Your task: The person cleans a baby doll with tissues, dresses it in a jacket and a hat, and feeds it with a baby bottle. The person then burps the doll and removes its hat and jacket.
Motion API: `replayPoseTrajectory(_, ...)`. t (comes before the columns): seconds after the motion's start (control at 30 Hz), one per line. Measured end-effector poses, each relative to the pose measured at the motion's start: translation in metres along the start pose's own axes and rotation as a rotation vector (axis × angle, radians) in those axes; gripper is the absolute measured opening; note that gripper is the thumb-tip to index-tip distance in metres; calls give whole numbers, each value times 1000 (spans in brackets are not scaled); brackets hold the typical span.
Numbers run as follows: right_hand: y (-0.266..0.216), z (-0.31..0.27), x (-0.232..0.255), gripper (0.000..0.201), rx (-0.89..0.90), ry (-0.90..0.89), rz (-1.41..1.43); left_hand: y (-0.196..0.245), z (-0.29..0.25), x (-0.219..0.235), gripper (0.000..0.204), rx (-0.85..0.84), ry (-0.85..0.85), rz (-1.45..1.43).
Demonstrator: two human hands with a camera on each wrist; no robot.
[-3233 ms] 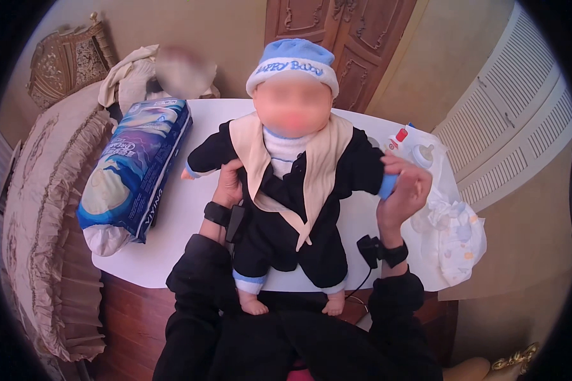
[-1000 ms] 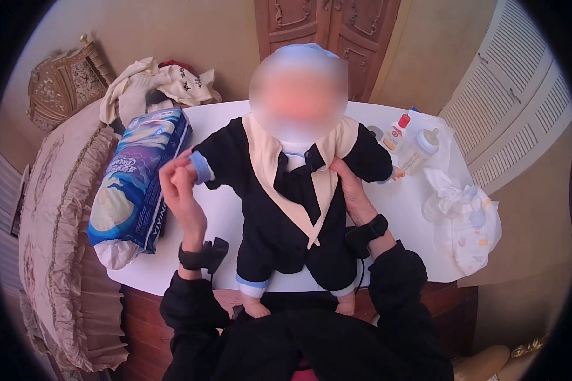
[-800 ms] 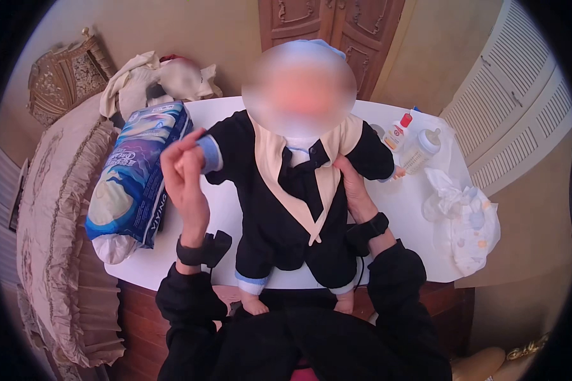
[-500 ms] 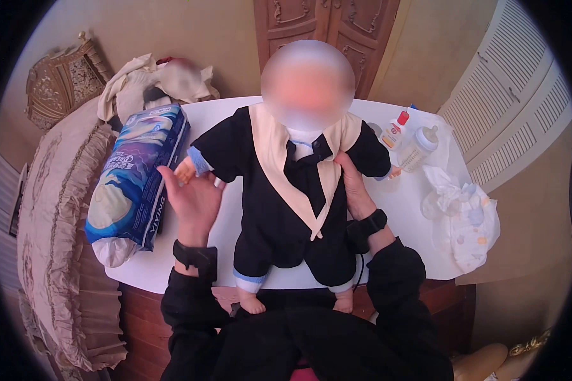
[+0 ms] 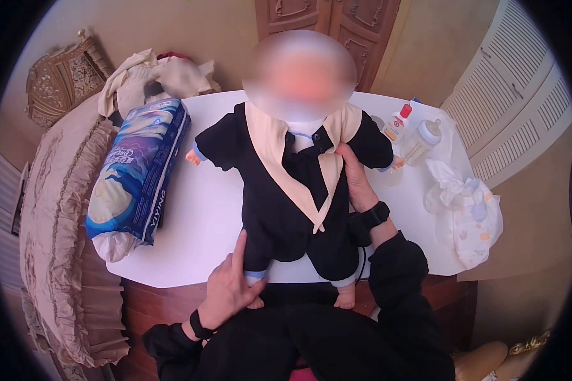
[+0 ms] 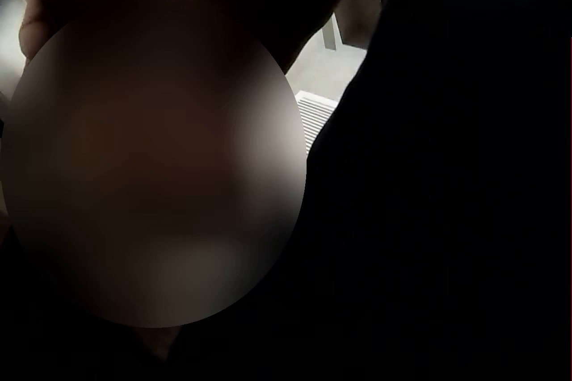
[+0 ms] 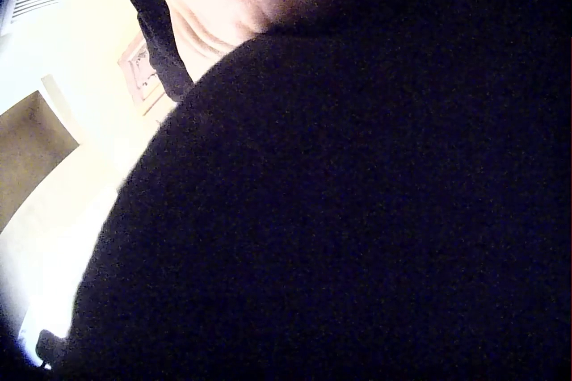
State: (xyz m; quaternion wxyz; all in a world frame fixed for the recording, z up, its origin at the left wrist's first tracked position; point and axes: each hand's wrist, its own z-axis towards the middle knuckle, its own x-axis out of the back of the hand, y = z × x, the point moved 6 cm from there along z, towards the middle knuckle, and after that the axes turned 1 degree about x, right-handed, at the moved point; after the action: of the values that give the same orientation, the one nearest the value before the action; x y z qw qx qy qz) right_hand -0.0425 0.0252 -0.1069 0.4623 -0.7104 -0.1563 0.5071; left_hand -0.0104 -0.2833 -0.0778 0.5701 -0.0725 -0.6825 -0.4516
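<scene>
A baby doll (image 5: 292,209) in a black suit with a long cream collar and blue-and-white cuffs is propped upright at the table's near edge, its face blurred. My right hand (image 5: 359,184) grips its side below the arm, thumb in front on the collar and the other fingers hidden behind. Low on the doll's other side, my left hand (image 5: 227,289) touches the trouser leg, with the index finger straight along it and the thumb by the foot (image 5: 255,303). Dark cloth (image 7: 357,202) fills most of the right wrist view; the left wrist view is dark and largely blurred.
On the white table (image 5: 203,251), a blue diaper pack (image 5: 136,174) lies at left. At right are a red-capped bottle (image 5: 397,124), a baby bottle (image 5: 422,143) and a diaper (image 5: 473,222). A bed (image 5: 63,222) flanks the table.
Earlier my left hand held the doll's side and my right its sleeve; then these roles swapped. Since then my left hand has let go of the doll's hand and moved down to its leg.
</scene>
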Motion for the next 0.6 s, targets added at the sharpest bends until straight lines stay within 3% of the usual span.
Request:
replayPoseTrajectory(0.07,3,3,3,50,9,-2,-2,5,1,11,93,-13,45,-82)
replayPoseTrajectory(0.13,3,4,5,51,21,1,0,-2,-3,27,88,189,55,-349)
replayPoseTrajectory(0.17,4,3,5,51,-7,6,12,1,-5,33,88,189,53,-348)
replayPoseTrajectory(0.27,8,5,6,50,-54,6,28,5,-8,44,85,189,3,-793)
replayPoseTrajectory(0.5,10,8,12,50,-68,28,35,10,-4,40,82,209,-50,-858)
replayPoseTrajectory(0.6,6,6,10,48,-54,28,41,-4,-4,23,77,150,-84,-617)
